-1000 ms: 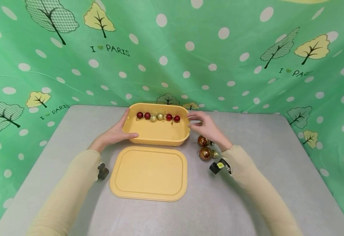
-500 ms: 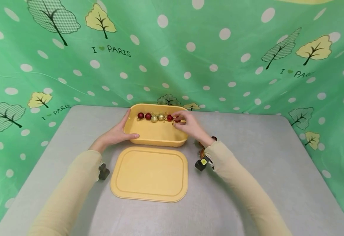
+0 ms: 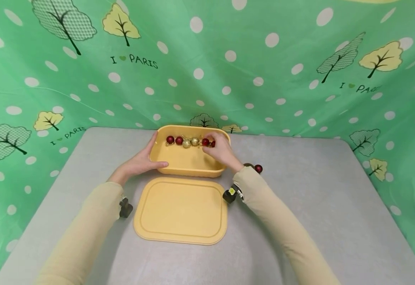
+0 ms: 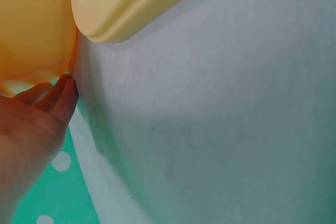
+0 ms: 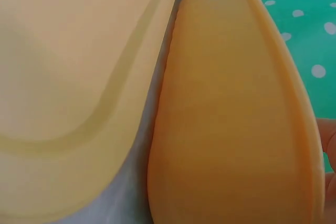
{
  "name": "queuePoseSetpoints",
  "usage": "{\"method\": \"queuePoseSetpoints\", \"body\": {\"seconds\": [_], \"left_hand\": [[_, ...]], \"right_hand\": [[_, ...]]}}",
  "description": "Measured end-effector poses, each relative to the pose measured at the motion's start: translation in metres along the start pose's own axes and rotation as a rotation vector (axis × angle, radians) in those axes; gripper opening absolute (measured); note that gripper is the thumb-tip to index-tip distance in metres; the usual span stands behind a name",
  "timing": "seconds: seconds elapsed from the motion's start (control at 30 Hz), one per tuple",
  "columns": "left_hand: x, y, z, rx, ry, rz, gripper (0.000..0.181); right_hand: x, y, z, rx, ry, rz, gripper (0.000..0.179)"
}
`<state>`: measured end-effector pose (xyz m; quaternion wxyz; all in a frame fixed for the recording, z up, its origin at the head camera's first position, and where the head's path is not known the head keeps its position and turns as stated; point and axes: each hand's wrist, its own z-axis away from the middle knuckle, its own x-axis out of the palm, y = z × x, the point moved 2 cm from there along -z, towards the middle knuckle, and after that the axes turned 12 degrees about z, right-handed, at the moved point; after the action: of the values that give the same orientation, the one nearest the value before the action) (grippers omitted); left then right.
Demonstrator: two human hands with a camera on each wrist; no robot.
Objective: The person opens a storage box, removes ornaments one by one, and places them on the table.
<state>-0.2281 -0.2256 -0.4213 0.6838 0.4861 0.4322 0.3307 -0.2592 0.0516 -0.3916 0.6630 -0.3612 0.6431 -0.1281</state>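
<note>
A yellow plastic box (image 3: 180, 160) stands near the table's back edge. My left hand (image 3: 137, 162) holds its left end, the thumb over the front rim and the other fingers along the outer wall. Inside, small Christmas baubles lie in a row at the back: dark red ones (image 3: 170, 139) at left, gold glitter ones (image 3: 194, 141) in the middle, red ones at right. My right hand (image 3: 223, 151) reaches over the right end, thumb and fingers curled around a red bauble (image 3: 205, 142). In the right wrist view, the wall of the box hides the fingertips.
The yellow lid (image 3: 180, 209) lies flat on the grey table (image 3: 321, 206), just in front of the box. Right of the box, a dark red bauble (image 3: 258, 169) shows past my sleeve, which covers other baubles there. A green dotted curtain (image 3: 207, 59) hangs behind the table.
My right hand has moved left from outside the right rim into the box, its fingers closing on a red bauble. The sleeve now covers the larger brown baubles. The left hand keeps its place.
</note>
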Motion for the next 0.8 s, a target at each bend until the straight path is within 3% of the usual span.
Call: {"method": "queuePoseSetpoints", "body": {"seconds": [0.33, 0.63, 0.8], "left_hand": [[0.000, 0.000, -0.001, 0.005, -0.001, -0.012, 0.115], [0.000, -0.001, -0.002, 0.003, 0.001, -0.009, 0.115], [0.000, -0.001, -0.002, 0.004, 0.001, -0.006, 0.115]], "right_hand": [[0.007, 0.002, -0.008, 0.070, -0.002, 0.005, 0.040], [0.010, 0.005, -0.012, 0.098, -0.002, -0.077, 0.039], [0.009, 0.004, -0.012, 0.134, 0.004, -0.048, 0.043]]}}
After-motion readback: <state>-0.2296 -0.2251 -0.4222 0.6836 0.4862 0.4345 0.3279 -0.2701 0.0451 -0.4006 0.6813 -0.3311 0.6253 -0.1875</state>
